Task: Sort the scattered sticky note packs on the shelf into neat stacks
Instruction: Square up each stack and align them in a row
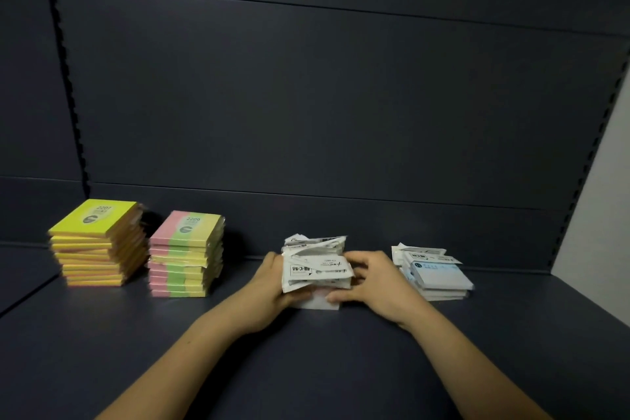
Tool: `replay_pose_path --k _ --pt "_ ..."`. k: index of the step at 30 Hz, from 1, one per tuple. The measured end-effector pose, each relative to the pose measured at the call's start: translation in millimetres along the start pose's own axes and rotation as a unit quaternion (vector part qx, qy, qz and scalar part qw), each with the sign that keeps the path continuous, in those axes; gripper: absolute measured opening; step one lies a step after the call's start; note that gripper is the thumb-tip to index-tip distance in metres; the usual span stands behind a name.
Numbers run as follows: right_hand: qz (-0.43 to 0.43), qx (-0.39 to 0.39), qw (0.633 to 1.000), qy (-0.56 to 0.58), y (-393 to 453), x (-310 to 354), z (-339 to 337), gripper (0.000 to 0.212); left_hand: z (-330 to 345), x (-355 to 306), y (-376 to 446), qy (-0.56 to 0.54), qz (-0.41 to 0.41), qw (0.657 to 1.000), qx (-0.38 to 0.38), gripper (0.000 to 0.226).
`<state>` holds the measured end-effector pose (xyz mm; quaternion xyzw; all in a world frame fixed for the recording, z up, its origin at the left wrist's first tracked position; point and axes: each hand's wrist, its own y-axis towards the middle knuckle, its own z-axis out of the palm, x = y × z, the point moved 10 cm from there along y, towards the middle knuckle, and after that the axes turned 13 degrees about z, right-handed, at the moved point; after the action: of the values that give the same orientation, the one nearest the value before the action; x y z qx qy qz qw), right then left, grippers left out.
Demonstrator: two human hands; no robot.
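Note:
A bundle of white sticky note packs (315, 269) with black print stands in the middle of the dark shelf (306, 368). My left hand (269, 290) grips its left side, fingers curled under the front. My right hand (375, 283) holds its right side, thumb along the lower front edge. To the left stand two neat stacks: yellow packs (97, 242) marked 2201 and pink-green-yellow packs (185, 254) marked 2209. A looser stack of white and pale blue packs (433, 274) stands to the right.
The shelf's dark back panel (324, 95) rises right behind the stacks, with slotted uprights at left and right. A pale wall (603, 208) shows past the right upright. Bare shelf surface lies in front of my forearms.

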<state>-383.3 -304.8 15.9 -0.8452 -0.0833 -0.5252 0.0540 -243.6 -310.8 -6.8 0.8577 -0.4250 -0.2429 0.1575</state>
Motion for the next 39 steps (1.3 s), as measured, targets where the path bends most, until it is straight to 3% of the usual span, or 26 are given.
replay_pose_path --k 4,9,13,19,22,26,31,39 --pt "-0.028 -0.032 0.998 0.035 0.8 8.1 -12.5 0.053 -17.2 0.1 4.2 -0.021 -0.01 0.999 -0.034 0.063" --pt "-0.003 0.014 1.0 -0.006 -0.9 -0.6 5.8 0.055 11.2 10.3 -2.5 0.021 -0.035 0.998 0.051 0.056" --pt "-0.004 0.012 1.0 -0.006 -0.3 -0.6 4.4 0.055 4.9 3.7 -1.9 0.02 -0.037 0.998 0.043 0.062" --pt "0.012 0.008 0.999 0.044 0.6 -3.0 0.1 0.044 -5.9 2.8 -3.3 -0.087 -0.071 0.993 0.019 0.054" --pt "0.027 0.023 0.993 0.116 1.7 -5.0 0.6 0.033 -9.4 -3.4 -3.0 -0.201 -0.112 0.973 0.024 0.035" --pt "0.053 0.04 0.982 0.176 4.6 -9.9 7.1 0.021 -1.4 10.9 -13.5 -0.275 -0.214 0.937 0.036 0.032" --pt "0.09 0.051 0.966 0.239 12.1 -20.3 14.2 0.024 4.8 32.3 -21.7 -0.276 -0.298 0.914 -0.018 0.089" --pt "0.135 0.072 0.959 0.239 19.7 -30.7 26.5 0.034 7.7 39.5 -22.1 -0.263 -0.389 0.88 -0.064 0.056"
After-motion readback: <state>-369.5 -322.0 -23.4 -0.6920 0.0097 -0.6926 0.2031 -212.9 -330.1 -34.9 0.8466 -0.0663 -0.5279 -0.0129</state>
